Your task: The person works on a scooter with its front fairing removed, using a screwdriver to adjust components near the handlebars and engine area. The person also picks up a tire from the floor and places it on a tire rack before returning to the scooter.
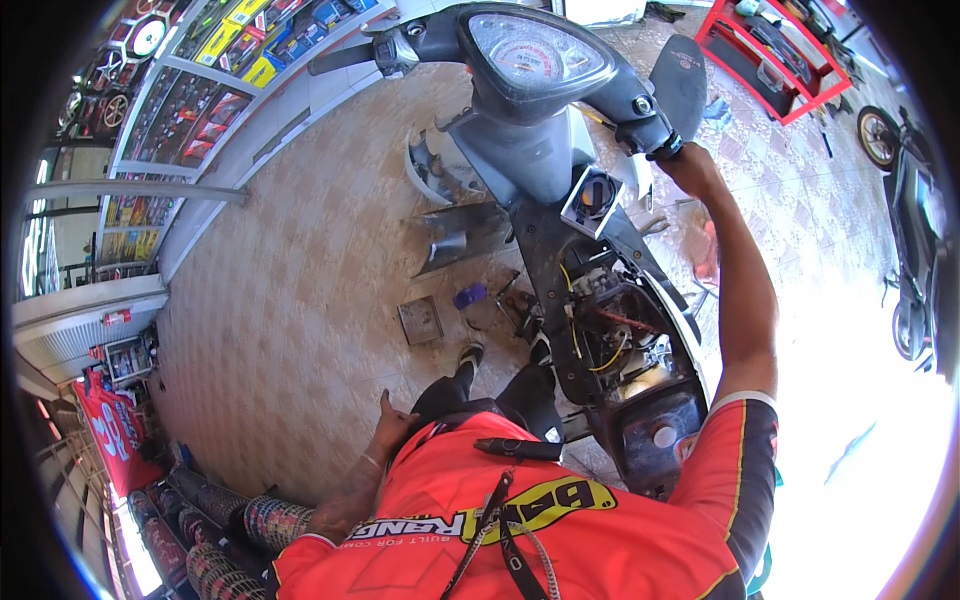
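Observation:
My right arm reaches forward, and my right hand (692,172) is closed round the right handlebar grip of a grey scooter (545,155). The hand hides most of that grip. Beside my left thigh hangs my left hand (393,428), holding nothing, with at least one finger stretched out. The scooter's dashboard (530,60) sits between its bars. Its seat and body covers are off, baring wires, engine parts and a tank with a pale cap (664,437). A dark mirror (680,85) stands beyond my right hand.
On the tiled floor lie a square tray (420,320), a purple item (469,295) and loose body panels (460,240). A red tool cart (775,60) stands at the far right, near another motorcycle (915,220). Display shelves (180,120) and stacked tyres (225,570) line the left.

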A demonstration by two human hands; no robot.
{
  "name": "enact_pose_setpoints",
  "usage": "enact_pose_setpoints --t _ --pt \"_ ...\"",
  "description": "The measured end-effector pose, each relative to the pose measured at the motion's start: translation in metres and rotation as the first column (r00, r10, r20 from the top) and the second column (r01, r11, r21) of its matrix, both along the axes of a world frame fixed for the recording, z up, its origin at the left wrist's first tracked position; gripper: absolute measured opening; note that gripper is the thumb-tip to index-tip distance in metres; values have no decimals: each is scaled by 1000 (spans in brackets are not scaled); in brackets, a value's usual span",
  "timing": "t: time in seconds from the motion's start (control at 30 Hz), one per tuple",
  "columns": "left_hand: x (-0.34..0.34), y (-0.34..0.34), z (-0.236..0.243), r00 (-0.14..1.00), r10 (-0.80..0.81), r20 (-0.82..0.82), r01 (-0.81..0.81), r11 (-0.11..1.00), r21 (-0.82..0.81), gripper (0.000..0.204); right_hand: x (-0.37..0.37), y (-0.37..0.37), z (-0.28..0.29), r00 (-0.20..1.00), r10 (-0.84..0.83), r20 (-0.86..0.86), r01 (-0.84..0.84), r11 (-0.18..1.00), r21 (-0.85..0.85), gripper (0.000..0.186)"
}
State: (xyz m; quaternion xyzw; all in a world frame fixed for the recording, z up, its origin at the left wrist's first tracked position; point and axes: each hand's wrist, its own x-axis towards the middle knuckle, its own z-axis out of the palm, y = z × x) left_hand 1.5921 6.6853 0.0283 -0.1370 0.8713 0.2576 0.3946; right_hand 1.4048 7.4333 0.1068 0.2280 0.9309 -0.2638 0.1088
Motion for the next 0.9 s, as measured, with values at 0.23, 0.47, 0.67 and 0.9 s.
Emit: enact_pose_setpoints --t 0.23,0.47,0.67,0.9 --pt "15 1 -10 992 119 28 -120 993 22 116 5 -1 4 999 -38 -11 39 997 68 50" --pt "20 4 -23 999 32 -18 -32 999 22 117 7 -11 10 994 -98 -45 104 983 150 47" --pt "15 9 -25 997 78 17 -79 995 61 116 0 9 -7 998 55 8 -53 988 -145 41" --pt "14 9 -19 986 159 56 -162 986 45 107 2 8 -12 986 95 -140 -99 995 -27 42"
